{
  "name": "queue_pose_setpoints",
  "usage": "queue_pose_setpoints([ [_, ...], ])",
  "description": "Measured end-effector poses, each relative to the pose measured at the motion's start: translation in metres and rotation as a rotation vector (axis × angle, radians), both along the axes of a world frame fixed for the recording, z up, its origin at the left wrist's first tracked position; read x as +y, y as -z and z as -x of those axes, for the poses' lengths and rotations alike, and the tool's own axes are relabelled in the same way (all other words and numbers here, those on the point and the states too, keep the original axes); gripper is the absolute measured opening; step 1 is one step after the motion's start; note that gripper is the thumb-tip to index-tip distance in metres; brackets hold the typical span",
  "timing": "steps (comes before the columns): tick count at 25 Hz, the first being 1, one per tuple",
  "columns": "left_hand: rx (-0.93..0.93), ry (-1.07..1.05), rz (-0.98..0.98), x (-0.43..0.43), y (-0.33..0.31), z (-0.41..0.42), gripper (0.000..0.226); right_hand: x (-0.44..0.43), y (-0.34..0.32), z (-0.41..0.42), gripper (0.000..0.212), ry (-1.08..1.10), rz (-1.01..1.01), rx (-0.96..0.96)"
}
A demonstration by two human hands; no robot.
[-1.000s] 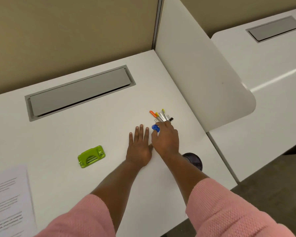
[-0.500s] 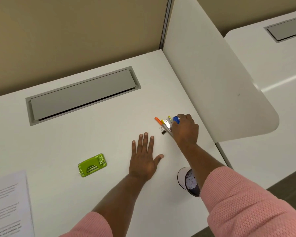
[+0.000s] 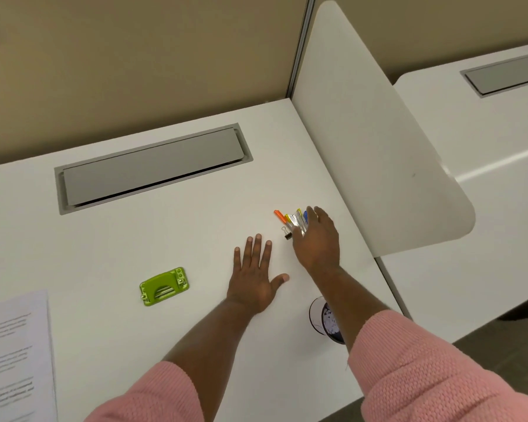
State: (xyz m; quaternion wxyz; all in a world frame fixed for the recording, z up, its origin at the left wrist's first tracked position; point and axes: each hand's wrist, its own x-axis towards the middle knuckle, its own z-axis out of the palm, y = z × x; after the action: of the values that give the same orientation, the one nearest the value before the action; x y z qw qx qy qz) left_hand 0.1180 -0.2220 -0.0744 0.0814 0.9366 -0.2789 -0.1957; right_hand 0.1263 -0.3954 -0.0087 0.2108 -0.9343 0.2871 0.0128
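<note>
My left hand [image 3: 253, 277] lies flat on the white desk [image 3: 134, 254], fingers spread and straight. My right hand [image 3: 317, 239] reaches forward over a small bunch of pens [image 3: 291, 219] with orange, yellow and silver parts. Its straight fingers rest on top of them. A blue object [image 3: 305, 216] peeks out at the fingertips; whether the fingers pinch it is hidden. A black binder clip [image 3: 287, 233] lies just left of the hand, beside the pens.
A green hole punch [image 3: 164, 286] sits left of my left hand. A printed sheet [image 3: 13, 354] lies at the front left. A round cup [image 3: 320, 318] of white bits stands under my right forearm. A grey cable flap [image 3: 153, 169] lies at the back. A white divider panel [image 3: 378, 147] bounds the right.
My right hand carried the blue object from near my left hand to the far right side of the pens, and its fingers have flattened. My left hand stayed flat on the desk.
</note>
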Motion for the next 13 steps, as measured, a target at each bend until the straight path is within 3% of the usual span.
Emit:
queue_pose_setpoints([
  [4, 0.083, 0.001, 0.037, 0.008, -0.022, -0.005, 0.086, 0.028, -0.009, 0.025, 0.071, -0.144, 0.026, 0.039],
  [13, -0.035, -0.05, 0.123, 0.101, -0.051, 0.03, 0.079, 0.1, -0.016, 0.081, 0.079, -0.317, 0.03, 0.009],
])
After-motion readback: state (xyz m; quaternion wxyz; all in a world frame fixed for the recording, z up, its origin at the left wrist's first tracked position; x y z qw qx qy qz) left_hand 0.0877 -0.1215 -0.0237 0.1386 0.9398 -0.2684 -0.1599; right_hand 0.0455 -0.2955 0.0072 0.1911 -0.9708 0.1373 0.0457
